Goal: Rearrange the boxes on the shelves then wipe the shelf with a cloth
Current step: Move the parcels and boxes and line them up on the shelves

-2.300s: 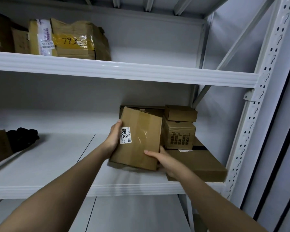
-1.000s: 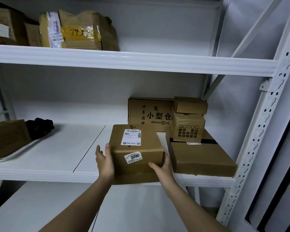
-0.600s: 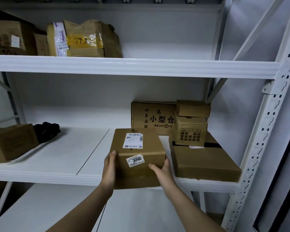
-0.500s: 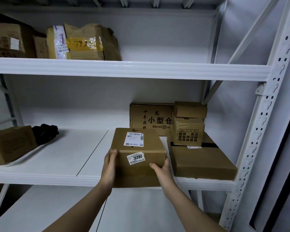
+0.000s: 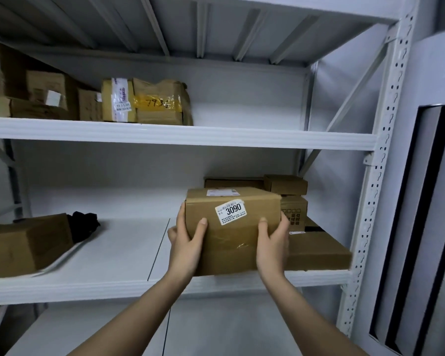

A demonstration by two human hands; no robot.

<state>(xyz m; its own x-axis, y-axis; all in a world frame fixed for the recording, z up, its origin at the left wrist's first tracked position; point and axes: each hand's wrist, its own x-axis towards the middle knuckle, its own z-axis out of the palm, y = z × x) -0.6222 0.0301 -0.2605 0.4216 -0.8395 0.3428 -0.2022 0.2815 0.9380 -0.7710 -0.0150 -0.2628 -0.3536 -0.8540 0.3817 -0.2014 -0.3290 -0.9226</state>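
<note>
A: Two hands on one carton, head view. The left hand [image 5: 184,249] and the right hand [image 5: 272,246] clasp a brown cardboard box [image 5: 233,231] from either side, thumbs laid over its near face, the rest of the fingers wrapped round its flanks.

B: Which box?

A: The one with a white sticker [image 5: 231,211] reading 3090, set between the two thumbs, and a shipping label [image 5: 222,192] on its top, beyond the fingertips. Its lower edge is level with the front lip of the middle shelf [image 5: 93,255]; I cannot tell whether it rests there or is held just clear.

B: What lies around the fingers?

A: Just right of the right hand's fingers, a flat wide carton [image 5: 319,250] lies on the same shelf. A printed small box [image 5: 294,214] stands on it, with a smaller plain box [image 5: 285,185] on top. Behind the held box, a large carton [image 5: 231,183] shows only its top edge.

B: And on the left?

A: Well left of the left hand's fingers, a tilted cardboard box [image 5: 26,244] sits at the shelf's left end, with a black cloth [image 5: 84,226] bunched against its right side. Above the fingers, the upper shelf [image 5: 242,138] carries a yellow-taped parcel [image 5: 149,104] and more cartons [image 5: 36,96] toward the left.
</note>
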